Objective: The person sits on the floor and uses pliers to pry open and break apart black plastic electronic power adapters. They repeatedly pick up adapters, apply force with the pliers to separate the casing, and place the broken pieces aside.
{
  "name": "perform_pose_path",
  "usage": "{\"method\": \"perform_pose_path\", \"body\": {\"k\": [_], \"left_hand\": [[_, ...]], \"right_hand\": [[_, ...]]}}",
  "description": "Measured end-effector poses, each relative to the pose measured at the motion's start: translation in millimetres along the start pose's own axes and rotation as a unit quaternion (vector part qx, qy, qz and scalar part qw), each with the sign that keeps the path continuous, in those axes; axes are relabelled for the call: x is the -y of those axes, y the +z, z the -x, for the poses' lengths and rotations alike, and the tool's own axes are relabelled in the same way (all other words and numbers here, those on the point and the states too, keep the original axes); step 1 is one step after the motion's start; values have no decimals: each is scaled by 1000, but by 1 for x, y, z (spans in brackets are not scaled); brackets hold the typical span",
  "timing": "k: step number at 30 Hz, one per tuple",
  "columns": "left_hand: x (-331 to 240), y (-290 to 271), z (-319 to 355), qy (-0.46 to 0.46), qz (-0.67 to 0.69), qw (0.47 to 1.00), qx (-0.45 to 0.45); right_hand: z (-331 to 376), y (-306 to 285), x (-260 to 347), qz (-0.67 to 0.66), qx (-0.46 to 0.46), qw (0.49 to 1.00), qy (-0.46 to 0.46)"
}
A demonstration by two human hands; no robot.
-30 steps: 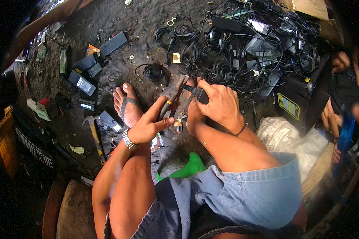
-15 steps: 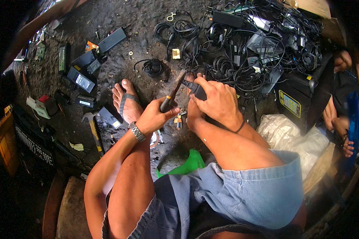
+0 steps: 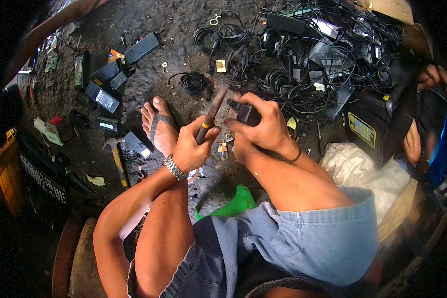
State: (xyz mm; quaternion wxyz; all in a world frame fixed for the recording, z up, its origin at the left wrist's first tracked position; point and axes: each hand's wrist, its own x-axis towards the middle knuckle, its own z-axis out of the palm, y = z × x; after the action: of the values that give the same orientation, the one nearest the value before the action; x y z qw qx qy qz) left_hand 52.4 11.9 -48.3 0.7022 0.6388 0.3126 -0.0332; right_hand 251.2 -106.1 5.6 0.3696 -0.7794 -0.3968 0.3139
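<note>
My left hand (image 3: 189, 145) is closed round the dark, yellow-banded handle of a chisel-like tool (image 3: 215, 107). Its worn brown blade points up and away from me. In my right hand (image 3: 269, 124) is a small black power adapter (image 3: 247, 115), pinched between thumb and fingers. The blade's end lies close to the adapter's far left end; whether they touch, I cannot tell. Both hands are above the ground between my legs. A few small copper-coloured metal pieces (image 3: 223, 148) lie below them.
Tangled black cables and adapters (image 3: 283, 74) are heaped at the far right. A coiled cable (image 3: 191, 83) lies ahead. Several black adapters (image 3: 102, 96) and a hammer (image 3: 117, 164) are on the left. A black box (image 3: 375, 124), a white sack (image 3: 365, 164) and another person's arm (image 3: 412, 142) are at right.
My left hand has turned, so the tool stands steeper with its blade beside the adapter. My right hand has shifted slightly, its fingers now more curled round the adapter.
</note>
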Motion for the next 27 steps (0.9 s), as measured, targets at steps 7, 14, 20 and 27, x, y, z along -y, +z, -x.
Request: {"method": "perform_pose_path", "body": {"k": [7, 14, 20, 27], "left_hand": [[24, -10, -9, -100, 58, 990, 84], [-15, -10, 2, -8, -91, 982, 163], [-47, 11, -21, -51, 125, 954, 267], [-71, 19, -41, -61, 116, 953, 274]], "right_hand": [[-22, -64, -17, -413, -281, 866, 36], [-10, -100, -1, -606, -301, 735, 37], [-4, -63, -9, -598, -310, 739, -2], [-6, -50, -16, -611, -344, 713, 4]]}}
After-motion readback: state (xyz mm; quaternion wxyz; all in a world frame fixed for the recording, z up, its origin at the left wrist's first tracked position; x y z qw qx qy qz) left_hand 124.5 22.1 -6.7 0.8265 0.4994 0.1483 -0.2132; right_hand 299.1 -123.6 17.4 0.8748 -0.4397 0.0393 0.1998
